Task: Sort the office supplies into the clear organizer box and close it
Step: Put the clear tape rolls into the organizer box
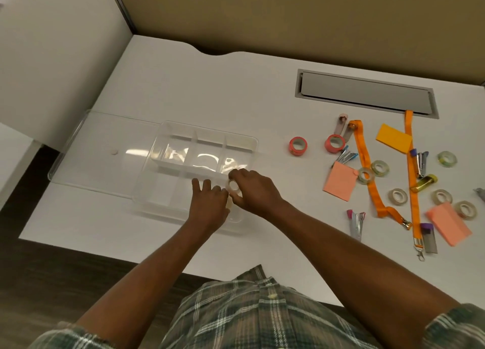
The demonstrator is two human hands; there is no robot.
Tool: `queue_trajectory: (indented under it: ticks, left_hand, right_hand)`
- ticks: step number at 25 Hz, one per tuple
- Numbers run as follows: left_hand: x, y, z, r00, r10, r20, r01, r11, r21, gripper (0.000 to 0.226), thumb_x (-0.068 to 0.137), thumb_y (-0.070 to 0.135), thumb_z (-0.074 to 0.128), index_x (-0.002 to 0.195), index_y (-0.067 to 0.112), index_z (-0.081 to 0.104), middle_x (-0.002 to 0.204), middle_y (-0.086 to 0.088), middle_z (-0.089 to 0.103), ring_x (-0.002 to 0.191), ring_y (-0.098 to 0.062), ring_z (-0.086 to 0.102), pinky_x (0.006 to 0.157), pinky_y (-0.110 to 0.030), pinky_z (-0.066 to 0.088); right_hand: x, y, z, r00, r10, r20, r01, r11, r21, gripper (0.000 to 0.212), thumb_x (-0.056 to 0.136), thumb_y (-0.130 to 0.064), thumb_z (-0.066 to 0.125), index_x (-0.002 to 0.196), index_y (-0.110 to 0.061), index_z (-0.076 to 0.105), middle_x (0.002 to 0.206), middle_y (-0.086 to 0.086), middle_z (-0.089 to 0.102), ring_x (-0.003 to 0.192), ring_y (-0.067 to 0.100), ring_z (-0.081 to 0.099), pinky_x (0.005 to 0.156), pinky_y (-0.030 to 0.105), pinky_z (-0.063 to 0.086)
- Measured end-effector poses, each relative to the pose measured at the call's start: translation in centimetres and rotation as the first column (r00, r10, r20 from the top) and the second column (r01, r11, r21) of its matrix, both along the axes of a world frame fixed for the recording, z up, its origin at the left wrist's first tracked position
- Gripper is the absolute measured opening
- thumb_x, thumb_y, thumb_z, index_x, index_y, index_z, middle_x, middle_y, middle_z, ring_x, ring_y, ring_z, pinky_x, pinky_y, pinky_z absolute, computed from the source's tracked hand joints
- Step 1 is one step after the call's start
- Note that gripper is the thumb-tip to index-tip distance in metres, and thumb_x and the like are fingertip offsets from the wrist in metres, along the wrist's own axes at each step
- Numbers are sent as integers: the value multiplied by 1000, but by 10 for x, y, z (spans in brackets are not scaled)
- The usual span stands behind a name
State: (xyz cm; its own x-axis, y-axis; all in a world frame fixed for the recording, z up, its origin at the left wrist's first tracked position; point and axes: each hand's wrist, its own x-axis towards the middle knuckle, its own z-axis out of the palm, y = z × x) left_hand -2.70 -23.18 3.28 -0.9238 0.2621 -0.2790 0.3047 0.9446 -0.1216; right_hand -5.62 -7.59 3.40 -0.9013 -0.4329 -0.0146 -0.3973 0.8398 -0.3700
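Both hands over the near right compartment of the clear organizer box [202, 149], which sits open on the white desk [236, 86], lid [105, 149] folded out flat to its left. Right hand [256, 191] pinching a clear tape roll [234, 186] between thumb and fingers, right at the box's centre divider. Left hand [210, 204] fingers loosely spread, touching the roll's left side; grip on it unclear. Box compartments mostly see-through, contents hard to make out.

Remaining supplies loose on desk, well right of the box: 2 red tape rolls [298, 146], several clear tape rolls [398, 195], orange lanyards [363, 159], pink sticky pad [340, 182], second pink pad [448, 224], orange sticky pad [393, 138], staple removers [356, 224]. Grey cable hatch [364, 94] behind them.
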Motion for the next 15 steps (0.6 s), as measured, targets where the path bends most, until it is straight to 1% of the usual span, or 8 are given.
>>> queue_trajectory:
  ticks: [4,6,7,9,11,13,15]
  left_hand:
    - [-5,4,1,996,21,82,-19,1000,-24,50,89,55,58,126,22,61,129,0,65,134,-29,43,114,-59,11]
    - [-8,4,4,993,36,115,-34,999,-22,53,88,57,58,128,22,60,132,-1,62,135,-29,42,115,-59,10]
    - [-10,4,6,992,39,117,-36,999,-28,53,88,57,57,127,22,60,132,-1,62,135,-29,42,115,-59,11]
    - [-12,6,13,996,33,87,-29,999,-44,45,93,50,54,125,19,61,131,-3,63,133,-29,45,115,-59,13]
    - [-13,14,22,999,39,38,-37,999,-39,35,96,38,50,121,17,62,127,-5,64,128,-29,49,113,-55,20]
    - [-14,28,31,999,38,-19,-38,999,-8,30,96,29,50,119,16,62,123,-8,64,120,-29,53,108,-50,28]
    - [-12,49,36,997,-14,-81,18,999,47,26,94,26,52,115,14,63,117,-10,64,111,-30,56,99,-46,35]
  right_hand:
    - [-1,-5,-2,996,55,-72,-45,990,137,34,89,-33,63,119,-16,57,108,5,69,86,28,63,63,36,52]
    - [3,-1,-4,995,71,-66,-59,984,169,36,85,-28,69,118,-15,59,111,6,69,90,29,62,64,37,51]
    - [6,1,-5,996,77,-53,-67,983,171,40,84,-28,71,119,-15,59,116,7,67,93,30,62,67,38,52]
    - [14,7,-7,997,77,-18,-74,987,144,48,82,-31,75,124,-15,59,130,9,61,104,32,61,75,40,55]
    - [23,16,-7,999,44,4,-45,995,90,50,84,-34,72,128,-16,58,140,10,55,112,33,59,80,42,55]
    - [31,30,-4,1000,-15,13,14,999,36,47,87,-34,68,129,-17,58,143,10,52,117,32,56,83,42,54]
    - [40,54,1,994,-104,17,104,994,-17,44,89,-35,66,129,-18,58,142,8,51,119,29,55,83,41,54]
